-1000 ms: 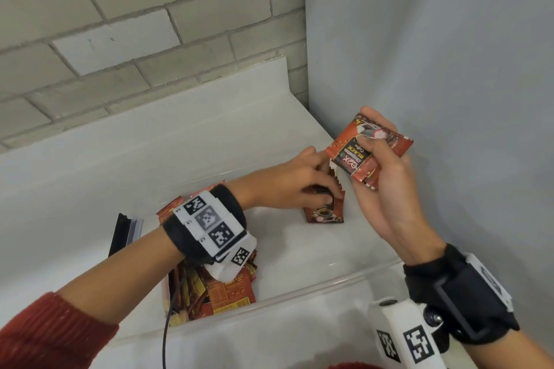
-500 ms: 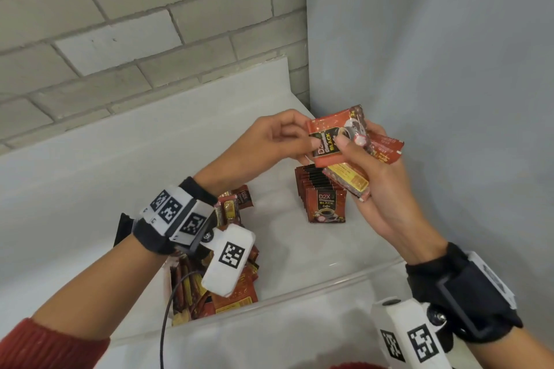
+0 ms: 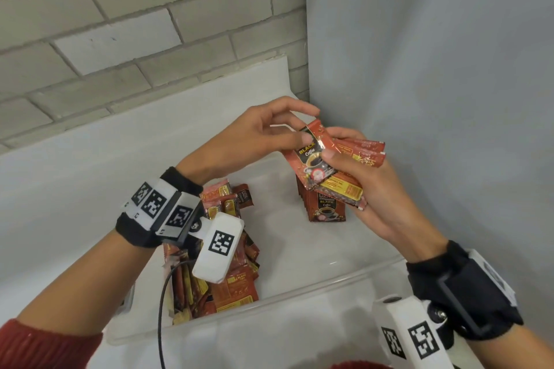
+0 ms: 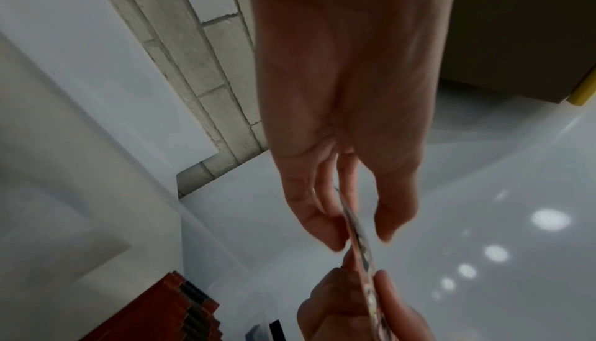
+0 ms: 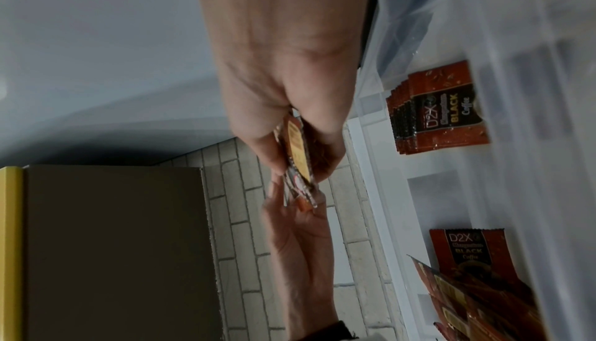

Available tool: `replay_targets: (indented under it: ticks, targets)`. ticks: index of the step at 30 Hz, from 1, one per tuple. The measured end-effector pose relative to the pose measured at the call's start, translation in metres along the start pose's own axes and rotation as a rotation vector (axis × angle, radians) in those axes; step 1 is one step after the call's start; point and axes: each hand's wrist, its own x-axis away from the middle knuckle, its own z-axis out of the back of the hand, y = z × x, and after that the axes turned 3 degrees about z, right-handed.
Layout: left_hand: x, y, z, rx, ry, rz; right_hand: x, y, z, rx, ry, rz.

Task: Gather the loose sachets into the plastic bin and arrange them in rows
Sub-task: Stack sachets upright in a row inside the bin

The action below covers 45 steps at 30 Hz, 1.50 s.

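Head view: we hold a small bundle of sachets (image 3: 344, 177) above the plastic bin (image 3: 299, 293), at about 1 o'clock from the frame's centre. Our right hand (image 3: 368, 189) grips the bundle, thumb curled over the front sachet marked "BLACK Coffee", fingers behind. Our left hand (image 3: 257, 141) pinches that front sachet's upper left edge between thumb and forefinger, its other fingers arched loosely above. Directly below the bundle, a neat row of sachets (image 3: 325, 207) stands upright on the bin floor near the right wall. At 7 o'clock, partly behind our left wrist device, a loose heap of sachets (image 3: 233, 290) lies against the bin's near wall. A brick wall (image 3: 120, 24) rises at 11 o'clock.

Left wrist view: our left hand (image 4: 348, 122) reaches down the frame, thumb and forefinger closed narrowly on the sachet's thin edge (image 4: 358, 234). Our right hand (image 4: 351, 303) grips from 6 o'clock. The row's tops (image 4: 187, 305) show at 7 o'clock.

Right wrist view: our right hand (image 5: 287, 86) clasps the bundle (image 5: 296, 155) at centre, our left hand (image 5: 296, 231) touching it from 6 o'clock. The standing row (image 5: 441, 112) sits at 3 o'clock inside the bin, the heap (image 5: 467, 282) at 5 o'clock.
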Motion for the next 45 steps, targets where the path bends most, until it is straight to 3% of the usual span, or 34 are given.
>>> replay_targets:
  ticks: [5, 11, 16, 21, 25, 30, 45]
  targets:
    - [0.002, 0.006, 0.008, -0.119, -0.133, -0.056, 0.0, -0.001, -0.001, -0.046, -0.006, 0.043]
    - [-0.004, -0.006, -0.002, -0.463, -0.35, -0.129, -0.003, -0.004, 0.001, -0.112, 0.3, 0.267]
    - [-0.023, -0.03, -0.029, -0.723, -0.498, -0.265, -0.002, -0.004, 0.001, -0.111, 0.378, 0.301]
    - [-0.036, -0.05, -0.046, -0.867, -0.479, -0.371, -0.002, -0.004, -0.001, -0.06, 0.39, 0.302]
    - [-0.036, -0.057, -0.054, -1.009, -0.452, -0.373, -0.002, -0.005, -0.002, -0.061, 0.404, 0.275]
    - [-0.037, -0.062, -0.059, -1.132, -0.388, -0.499, -0.001, -0.006, -0.003, -0.027, 0.409, 0.243]
    - [-0.035, -0.077, -0.058, -1.166, -0.322, -0.599, 0.0, -0.006, 0.0, -0.154, 0.295, 0.187]
